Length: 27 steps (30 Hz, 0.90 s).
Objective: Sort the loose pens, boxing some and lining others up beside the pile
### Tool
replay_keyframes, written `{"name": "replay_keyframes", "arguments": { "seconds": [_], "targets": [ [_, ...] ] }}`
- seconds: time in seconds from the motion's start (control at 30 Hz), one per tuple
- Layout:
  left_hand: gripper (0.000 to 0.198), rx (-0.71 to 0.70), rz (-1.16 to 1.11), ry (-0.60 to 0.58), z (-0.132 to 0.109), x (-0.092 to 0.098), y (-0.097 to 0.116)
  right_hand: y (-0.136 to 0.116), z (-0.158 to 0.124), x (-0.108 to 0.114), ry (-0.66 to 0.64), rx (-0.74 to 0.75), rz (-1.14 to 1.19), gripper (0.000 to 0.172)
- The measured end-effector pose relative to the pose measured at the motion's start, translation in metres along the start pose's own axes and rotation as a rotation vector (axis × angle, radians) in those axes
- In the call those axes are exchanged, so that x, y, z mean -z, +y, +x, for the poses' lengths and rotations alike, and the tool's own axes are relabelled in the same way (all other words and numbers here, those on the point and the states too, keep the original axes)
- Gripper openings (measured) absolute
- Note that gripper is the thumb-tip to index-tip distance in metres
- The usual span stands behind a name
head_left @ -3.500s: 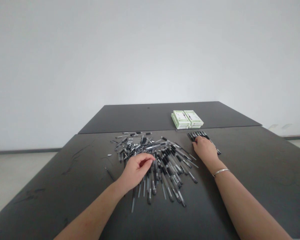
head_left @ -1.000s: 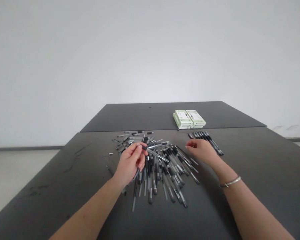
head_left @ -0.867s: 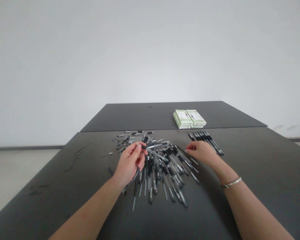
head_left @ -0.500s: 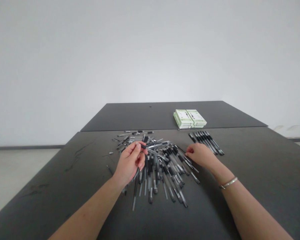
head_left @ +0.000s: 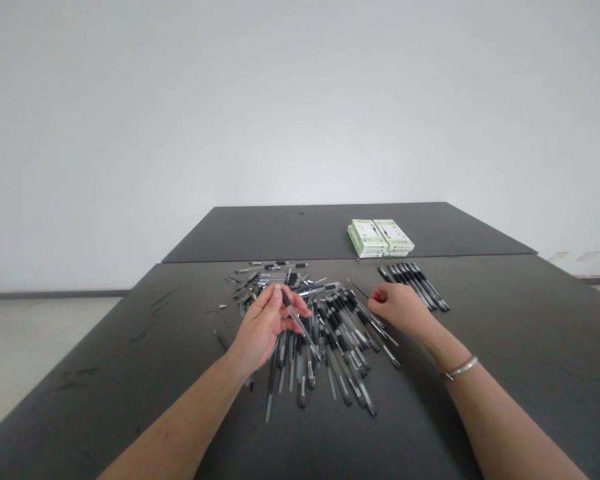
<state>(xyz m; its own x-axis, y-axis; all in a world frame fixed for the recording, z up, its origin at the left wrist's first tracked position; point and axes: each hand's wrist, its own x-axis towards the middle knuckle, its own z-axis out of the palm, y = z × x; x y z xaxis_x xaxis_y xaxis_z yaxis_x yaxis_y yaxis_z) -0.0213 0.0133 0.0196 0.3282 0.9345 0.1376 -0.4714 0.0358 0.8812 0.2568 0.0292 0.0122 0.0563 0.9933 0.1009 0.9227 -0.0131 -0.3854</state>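
Note:
My left hand (head_left: 263,323) pinches a clear-barrelled pen (head_left: 303,329) by its black grip end, between thumb and forefinger. The pen slants down to the right above the loose pile, and the other fingers are spread behind it. Over the pile's right edge, my right hand (head_left: 397,307) is closed. From its fingertips a thin dark pen refill (head_left: 357,288) sticks out to the upper left. Below and between both hands lies a heap of loose pens (head_left: 347,333) with clear barrels and black grips, pointing in many directions.
A neat row of pens (head_left: 415,287) lies side by side right of the pile. Behind it, stacked green-and-white boxes (head_left: 380,238) stand on the far table section. A small pale tip piece (head_left: 223,307) rests at left on the dark table (head_left: 145,373).
The pen in my left hand has swung from nearly level to pointing steeply down to the right, and those fingers have spread. My right hand has shifted slightly up and left with the refill.

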Motion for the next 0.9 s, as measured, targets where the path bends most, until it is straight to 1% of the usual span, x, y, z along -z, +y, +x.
{"name": "replay_keyframes", "arguments": {
  "seconds": [0.1,0.13,0.23,0.27,0.33,0.43,0.53,0.63,0.73,0.9],
  "targets": [
    [0.026,0.039,0.048,-0.095,-0.002,0.002,-0.003,-0.007,-0.002,0.002,-0.035,0.03,0.37,0.013],
    [0.025,0.037,0.071,-0.124,-0.003,0.003,-0.004,-0.01,-0.004,0.001,-0.062,0.042,0.518,0.015],
    [0.024,0.031,0.142,-0.19,-0.003,0.005,-0.007,-0.023,-0.01,-0.002,-0.172,0.085,0.92,0.031],
    [0.024,0.035,0.165,-0.201,-0.003,0.006,-0.008,-0.027,-0.012,-0.004,-0.21,0.099,1.02,0.035],
    [0.023,0.046,0.232,-0.209,-0.003,0.007,-0.008,-0.036,-0.017,-0.008,-0.273,0.13,1.158,0.036],
    [0.025,0.052,0.321,-0.205,-0.004,0.006,-0.009,-0.044,-0.022,-0.014,-0.305,0.176,1.246,0.028],
    [0.028,0.082,0.359,-0.215,-0.005,0.005,-0.01,-0.048,-0.026,-0.018,-0.291,0.22,1.307,0.02],
    [0.033,0.089,0.407,-0.233,-0.005,0.005,-0.011,-0.054,-0.031,-0.017,-0.26,0.244,1.404,0.014],
    [0.035,0.087,0.466,-0.24,-0.006,0.006,-0.012,-0.061,-0.035,-0.012,-0.193,0.256,1.447,0.014],
    [0.035,0.086,0.524,-0.251,-0.007,0.006,-0.011,-0.068,-0.04,-0.008,-0.103,0.175,1.517,0.02]
  ]
}}
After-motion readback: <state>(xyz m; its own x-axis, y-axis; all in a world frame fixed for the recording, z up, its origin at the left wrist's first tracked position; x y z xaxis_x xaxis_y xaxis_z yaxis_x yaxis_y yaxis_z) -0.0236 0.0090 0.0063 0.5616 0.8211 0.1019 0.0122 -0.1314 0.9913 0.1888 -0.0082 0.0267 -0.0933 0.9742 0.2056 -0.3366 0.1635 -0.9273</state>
